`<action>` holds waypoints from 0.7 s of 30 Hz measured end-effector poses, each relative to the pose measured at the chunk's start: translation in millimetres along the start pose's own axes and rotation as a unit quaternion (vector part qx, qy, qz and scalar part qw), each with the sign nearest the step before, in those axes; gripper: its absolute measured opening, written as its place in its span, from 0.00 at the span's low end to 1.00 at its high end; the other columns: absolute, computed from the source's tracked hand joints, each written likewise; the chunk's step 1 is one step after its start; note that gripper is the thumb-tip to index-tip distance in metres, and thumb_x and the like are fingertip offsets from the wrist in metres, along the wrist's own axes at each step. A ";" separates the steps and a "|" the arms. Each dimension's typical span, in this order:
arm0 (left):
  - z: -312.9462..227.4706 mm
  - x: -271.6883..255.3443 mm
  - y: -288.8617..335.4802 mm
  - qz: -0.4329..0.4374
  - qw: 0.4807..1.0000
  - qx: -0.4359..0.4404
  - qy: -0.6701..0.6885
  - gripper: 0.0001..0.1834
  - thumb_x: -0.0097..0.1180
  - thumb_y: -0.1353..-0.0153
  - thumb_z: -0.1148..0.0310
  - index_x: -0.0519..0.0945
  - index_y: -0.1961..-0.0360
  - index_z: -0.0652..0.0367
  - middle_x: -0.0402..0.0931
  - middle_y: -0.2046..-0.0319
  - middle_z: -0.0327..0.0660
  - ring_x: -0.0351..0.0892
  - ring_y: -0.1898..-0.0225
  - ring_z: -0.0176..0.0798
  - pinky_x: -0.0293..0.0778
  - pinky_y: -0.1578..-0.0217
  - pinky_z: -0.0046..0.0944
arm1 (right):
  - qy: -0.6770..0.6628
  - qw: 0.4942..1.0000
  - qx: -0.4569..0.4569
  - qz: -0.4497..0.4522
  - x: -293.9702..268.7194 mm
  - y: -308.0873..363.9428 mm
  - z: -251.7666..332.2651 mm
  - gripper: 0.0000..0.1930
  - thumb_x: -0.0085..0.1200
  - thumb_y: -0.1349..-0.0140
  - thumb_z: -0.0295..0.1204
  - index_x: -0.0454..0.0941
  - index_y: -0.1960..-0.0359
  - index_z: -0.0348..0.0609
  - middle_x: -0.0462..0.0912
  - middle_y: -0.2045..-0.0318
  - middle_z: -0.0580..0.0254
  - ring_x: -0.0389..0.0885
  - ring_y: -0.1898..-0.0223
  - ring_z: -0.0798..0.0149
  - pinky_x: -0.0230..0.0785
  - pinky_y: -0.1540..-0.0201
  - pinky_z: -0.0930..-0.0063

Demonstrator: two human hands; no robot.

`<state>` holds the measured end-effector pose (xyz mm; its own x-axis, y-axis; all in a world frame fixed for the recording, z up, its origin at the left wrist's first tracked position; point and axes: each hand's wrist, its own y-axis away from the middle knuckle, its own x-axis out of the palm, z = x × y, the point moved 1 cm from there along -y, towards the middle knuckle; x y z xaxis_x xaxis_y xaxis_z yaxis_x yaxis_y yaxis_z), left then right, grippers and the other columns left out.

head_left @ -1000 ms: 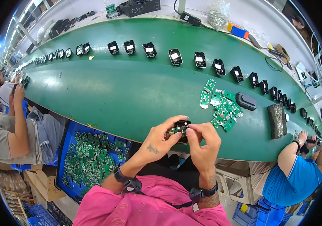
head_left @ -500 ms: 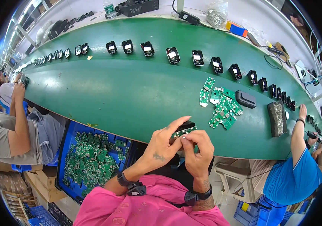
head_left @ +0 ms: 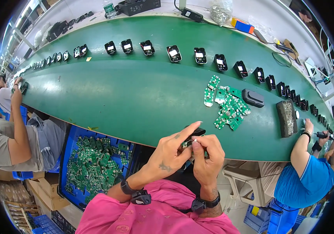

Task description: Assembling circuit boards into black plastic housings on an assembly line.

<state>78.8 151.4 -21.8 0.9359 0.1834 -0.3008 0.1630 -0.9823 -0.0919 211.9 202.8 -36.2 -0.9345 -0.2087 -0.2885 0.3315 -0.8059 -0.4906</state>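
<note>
The piece in the hands is turning: half a second ago a long edge of the circuit board [head_left: 186, 144] was showing, and now only a short bit of it is peeking out between the fingers. For the work, this is meaning that board and black case [head_left: 199, 132] are being handled together (whether the board is sitting inside the case or only against it, I cannot tell). The left hand [head_left: 170, 151] is holding the case between thumb and stretched index finger, near the front edge of the green table [head_left: 135, 89]. The right hand [head_left: 210, 156] is bringing thumb and fingertip close together in a narrow pinch beside the board; what it is gripping, if anything, is too small to tell. The loose boards [head_left: 231, 109] are lying farther out, unmoved on the tabletop.
</note>
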 end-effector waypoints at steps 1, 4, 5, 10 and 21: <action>1.3 -0.2 0.2 0.000 1.000 -0.001 -0.001 0.34 0.55 0.38 0.79 0.67 0.29 0.53 0.79 0.63 0.53 0.77 0.75 0.31 0.73 0.75 0.35 | -0.011 1.000 0.001 -0.004 0.9 0.8 0.4 0.04 0.60 0.36 0.22 0.81 0.61 0.36 0.82 0.69 0.57 0.80 0.69 0.60 0.71 0.68 0.70; 4.2 2.0 -0.5 -0.010 0.998 -0.038 0.051 0.34 0.55 0.38 0.79 0.67 0.29 0.56 0.80 0.63 0.52 0.76 0.76 0.31 0.72 0.76 0.34 | -0.028 0.999 0.003 -0.016 1.4 4.2 -0.5 0.04 0.60 0.36 0.22 0.81 0.61 0.35 0.83 0.68 0.56 0.80 0.68 0.59 0.72 0.67 0.69; 3.8 1.8 -0.1 -0.017 0.998 -0.031 0.059 0.33 0.55 0.38 0.79 0.67 0.30 0.56 0.80 0.62 0.52 0.77 0.76 0.31 0.74 0.75 0.34 | -0.038 0.999 0.002 -0.024 1.8 5.0 -0.2 0.04 0.60 0.37 0.22 0.81 0.62 0.35 0.83 0.68 0.56 0.81 0.68 0.59 0.72 0.66 0.69; -6.4 2.3 0.5 -0.058 0.989 -0.047 0.132 0.32 0.54 0.38 0.83 0.67 0.31 0.60 0.79 0.55 0.45 0.82 0.62 0.29 0.83 0.64 0.32 | 0.060 0.997 -0.015 -0.045 -4.6 3.2 7.1 0.02 0.59 0.37 0.20 0.79 0.64 0.36 0.81 0.69 0.55 0.80 0.69 0.58 0.71 0.67 0.68; -16.2 -0.8 -1.1 -0.096 0.989 0.080 -0.081 0.35 0.58 0.42 0.82 0.69 0.31 0.53 0.79 0.55 0.51 0.82 0.66 0.51 0.81 0.68 0.42 | 0.159 0.984 -0.047 0.063 -16.3 -13.0 22.4 0.03 0.57 0.40 0.18 0.78 0.65 0.35 0.78 0.70 0.53 0.79 0.72 0.51 0.70 0.70 0.61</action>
<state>82.9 151.7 -6.0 0.8276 0.3827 -0.4106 0.2695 -0.9126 -0.3075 219.9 204.3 -6.7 -0.8018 -0.1071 -0.5879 0.4667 -0.7267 -0.5041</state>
